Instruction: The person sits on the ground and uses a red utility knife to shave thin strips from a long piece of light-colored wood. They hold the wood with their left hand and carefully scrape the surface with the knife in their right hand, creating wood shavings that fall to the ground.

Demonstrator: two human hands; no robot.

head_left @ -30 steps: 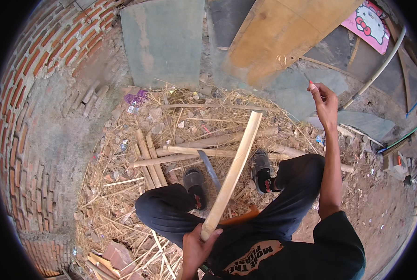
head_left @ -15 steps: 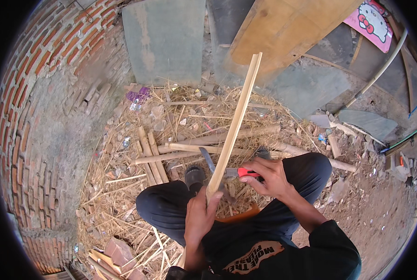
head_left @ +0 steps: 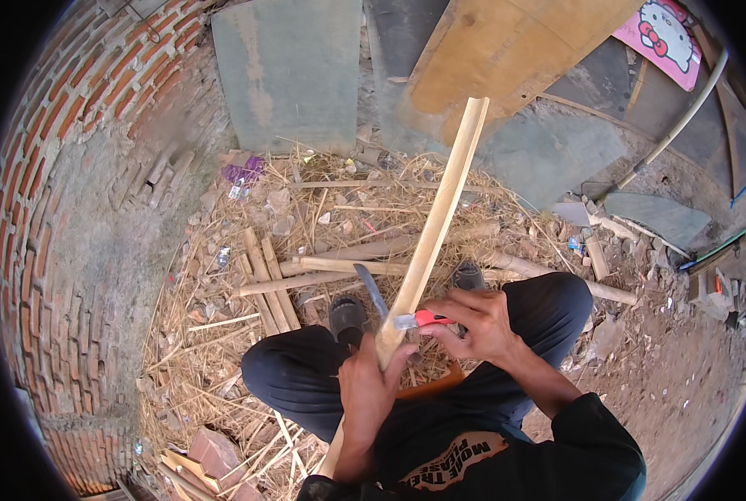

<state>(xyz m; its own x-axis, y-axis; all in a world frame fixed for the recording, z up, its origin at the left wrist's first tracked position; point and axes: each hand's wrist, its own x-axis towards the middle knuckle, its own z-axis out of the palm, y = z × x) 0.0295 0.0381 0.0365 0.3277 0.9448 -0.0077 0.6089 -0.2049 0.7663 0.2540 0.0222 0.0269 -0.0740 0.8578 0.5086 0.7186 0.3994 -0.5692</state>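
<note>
My left hand [head_left: 366, 386] grips the lower part of a long split bamboo strip [head_left: 440, 219], its hollow inner face showing. From there the strip slants up, away from me and to the right. In my right hand [head_left: 480, 327] is a red utility knife [head_left: 431, 317]. Its short wide blade lies across the strip just above my left thumb. A longer metal blade [head_left: 371, 289] stands behind the strip by my left foot; its lower end is partly hidden.
Dry straw and rubble cover the ground around my shoes. Several bamboo pieces [head_left: 271, 280] lie ahead to the left, and bamboo poles [head_left: 548, 275] ahead to the right. A brick wall [head_left: 73, 351] rises at left. Boards [head_left: 289, 75] lean at the back.
The bamboo strip's far end has swung right. My right hand has shifted slightly left and down, bringing the knife blade in front of the strip. My left hand has moved a little right.
</note>
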